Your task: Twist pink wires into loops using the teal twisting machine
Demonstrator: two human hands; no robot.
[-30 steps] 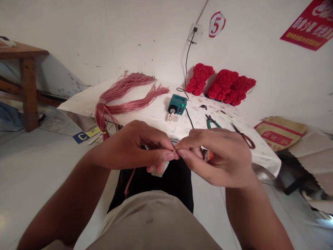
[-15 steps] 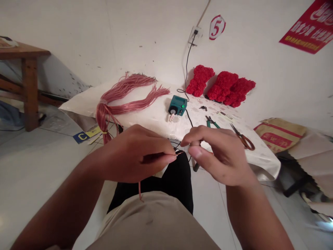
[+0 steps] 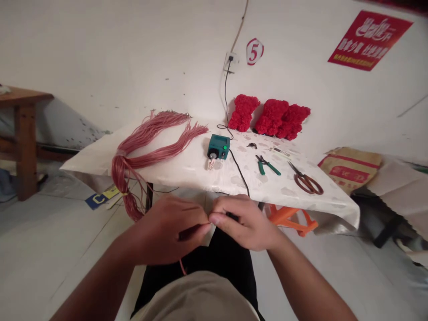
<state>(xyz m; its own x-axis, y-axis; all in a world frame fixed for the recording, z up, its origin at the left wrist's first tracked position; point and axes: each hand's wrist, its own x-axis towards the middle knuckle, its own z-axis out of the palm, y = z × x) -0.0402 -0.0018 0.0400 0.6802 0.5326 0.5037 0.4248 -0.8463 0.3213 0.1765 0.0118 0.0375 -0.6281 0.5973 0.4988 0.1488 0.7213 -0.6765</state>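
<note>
dusty-pink cords [image 3: 140, 161], teal machine [image 3: 216, 141] with green button [image 3: 225, 147], green-handled pliers [image 3: 261, 167], brown-handled scissors [image 3: 303, 179], red figures [image 3: 272, 117], grey-blotched white tablecloth [image 3: 277, 191]

Free lane forward from left hand [image 3: 174, 229]: over the front edge of the table [image 3: 182, 171], between pink cord bundle [image 3: 122, 171] and green machine [image 3: 219, 147]. Bundle overhangs the edge, blocks further left. Black cable [image 3: 240, 171] runs to the edge by right hand [image 3: 242, 222]; pass right of it to reach pliers [image 3: 267, 166]. Scissors [image 3: 307, 182] bound that lane. Red flower figures [image 3: 243, 111] block behind. Orange stool [image 3: 294, 218] obstructs low right.
</note>
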